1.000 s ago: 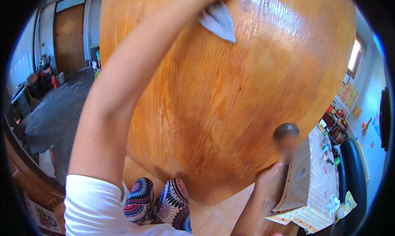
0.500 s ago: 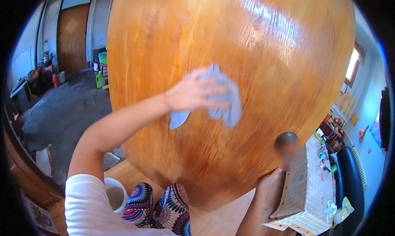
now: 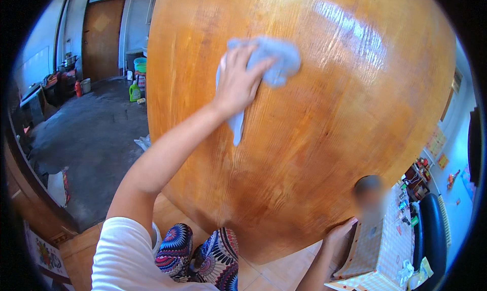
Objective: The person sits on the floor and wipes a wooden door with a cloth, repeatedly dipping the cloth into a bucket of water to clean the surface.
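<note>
A large wooden tabletop (image 3: 304,133), glossy and tilted up, fills the middle of the view. My left hand (image 3: 237,80) presses a pale blue-grey cloth (image 3: 278,57) against its upper left part. Part of the cloth bunches beyond my fingers, and a loose corner hangs below the hand. Lower right, my right hand (image 3: 340,232) is at the rim of the wood, its fingers partly hidden and seemingly wrapped round the edge. Darker, damp-looking patches show on the lower wood.
A white bucket (image 3: 156,236) stands by my left knee, mostly behind my sleeve. Right of the wood is a table with a checked cloth (image 3: 378,248), small items on it, and a black chair (image 3: 433,225). A person's head (image 3: 369,193) shows beyond the rim. Back left, a green bottle (image 3: 134,92) stands on dark floor.
My left hand has slid the cloth up and slightly left across the wood. The view has shifted a little, and the bucket is now more covered by my arm. My right hand stays at the rim.
</note>
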`<state>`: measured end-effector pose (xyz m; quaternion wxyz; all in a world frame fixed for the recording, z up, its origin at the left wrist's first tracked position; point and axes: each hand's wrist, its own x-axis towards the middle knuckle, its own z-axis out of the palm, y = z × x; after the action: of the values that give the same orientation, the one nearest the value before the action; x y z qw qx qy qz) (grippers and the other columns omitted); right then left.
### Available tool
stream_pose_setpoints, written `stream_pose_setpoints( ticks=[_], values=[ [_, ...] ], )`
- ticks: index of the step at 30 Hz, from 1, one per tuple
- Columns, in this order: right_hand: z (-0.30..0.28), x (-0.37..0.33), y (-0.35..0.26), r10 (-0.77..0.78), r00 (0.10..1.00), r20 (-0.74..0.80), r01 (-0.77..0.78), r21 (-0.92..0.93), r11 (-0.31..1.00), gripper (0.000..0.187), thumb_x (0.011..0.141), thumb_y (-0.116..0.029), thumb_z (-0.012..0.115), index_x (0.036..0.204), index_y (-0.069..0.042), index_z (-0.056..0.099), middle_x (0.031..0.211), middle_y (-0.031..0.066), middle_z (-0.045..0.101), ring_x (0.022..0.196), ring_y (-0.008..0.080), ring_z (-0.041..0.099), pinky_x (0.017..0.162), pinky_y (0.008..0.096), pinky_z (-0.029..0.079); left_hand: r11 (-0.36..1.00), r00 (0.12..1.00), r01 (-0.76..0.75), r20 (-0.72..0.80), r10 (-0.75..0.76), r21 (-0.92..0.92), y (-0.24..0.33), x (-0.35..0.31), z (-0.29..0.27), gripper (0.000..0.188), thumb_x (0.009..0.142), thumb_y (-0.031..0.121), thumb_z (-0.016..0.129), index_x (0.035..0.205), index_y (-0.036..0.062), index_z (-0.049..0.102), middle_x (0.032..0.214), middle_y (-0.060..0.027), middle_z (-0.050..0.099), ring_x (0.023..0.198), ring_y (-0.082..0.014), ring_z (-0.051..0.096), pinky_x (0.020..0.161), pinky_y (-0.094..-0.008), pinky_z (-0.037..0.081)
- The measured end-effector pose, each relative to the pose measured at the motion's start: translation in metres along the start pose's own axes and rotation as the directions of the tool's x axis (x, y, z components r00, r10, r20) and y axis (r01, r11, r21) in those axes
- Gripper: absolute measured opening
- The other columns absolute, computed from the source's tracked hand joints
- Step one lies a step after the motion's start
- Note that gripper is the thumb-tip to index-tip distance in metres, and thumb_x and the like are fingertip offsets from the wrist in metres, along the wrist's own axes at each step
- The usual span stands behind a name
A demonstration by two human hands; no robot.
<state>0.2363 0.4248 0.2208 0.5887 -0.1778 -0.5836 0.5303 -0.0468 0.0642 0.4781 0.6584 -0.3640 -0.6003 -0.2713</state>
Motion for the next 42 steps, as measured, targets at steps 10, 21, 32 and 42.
stream_pose_setpoints(
  ticks=[10, 21, 32, 42],
  values=[
    [0.004, -0.001, -0.016, -0.015, 1.000, 0.014, 0.015, -0.002, 1.000, 0.072, 0.110, -0.050, 0.028, 0.154, 0.007, 0.030, 0.161, 0.0157, 0.032, 0.146, 0.0260, 0.032, 0.122, 0.0388, 0.021, 0.979, 0.961, -0.201, 0.200, 0.193, 0.023, -0.039, 0.004, -0.036, 0.037, 0.087, 0.010, 0.065, 0.120, 0.0266, 0.069, 0.139, -0.0135, 0.055, 0.125, -0.0368, 0.052, 0.101, -0.0499, 0.043],
    [0.011, -0.003, -0.007, -0.018, 1.000, -0.008, 0.019, 0.083, 0.996, 0.074, 0.109, -0.055, 0.026, 0.155, 0.004, 0.029, 0.161, 0.0141, 0.031, 0.146, 0.0258, 0.031, 0.122, 0.0392, 0.021, 0.996, 0.981, 0.060, -0.187, -0.048, 0.059, -0.041, 0.083, -0.015, 0.042, 0.091, 0.011, 0.063, 0.132, 0.0200, 0.063, 0.136, -0.0179, 0.054, 0.126, -0.0386, 0.049, 0.106, -0.0482, 0.041],
    [0.009, -0.002, -0.009, -0.040, 0.998, 0.054, 0.034, 0.113, 0.993, 0.071, 0.109, -0.052, 0.029, 0.151, 0.005, 0.036, 0.154, 0.0147, 0.041, 0.141, 0.0263, 0.039, 0.119, 0.0391, 0.027, 0.962, 0.882, 0.208, 0.460, -0.106, -0.179, -0.007, -0.155, -0.083, 0.037, 0.086, 0.003, 0.067, 0.119, 0.0178, 0.067, 0.135, -0.0138, 0.051, 0.124, -0.0379, 0.049, 0.102, -0.0500, 0.045],
    [0.030, -0.072, -0.043, -0.544, 0.838, -0.042, 0.487, -0.394, 0.780, 0.033, 0.100, -0.014, 0.062, 0.128, -0.003, 0.049, 0.115, 0.0082, 0.050, 0.097, 0.0176, 0.049, 0.085, 0.0325, 0.044, -0.868, 0.231, 0.392, 0.946, -0.229, -0.306, 0.015, -0.160, -0.103, 0.056, 0.107, 0.044, 0.031, 0.148, 0.0083, 0.043, 0.139, -0.0149, 0.058, 0.118, -0.0352, 0.062, 0.093, -0.0508, 0.055]
  ],
)
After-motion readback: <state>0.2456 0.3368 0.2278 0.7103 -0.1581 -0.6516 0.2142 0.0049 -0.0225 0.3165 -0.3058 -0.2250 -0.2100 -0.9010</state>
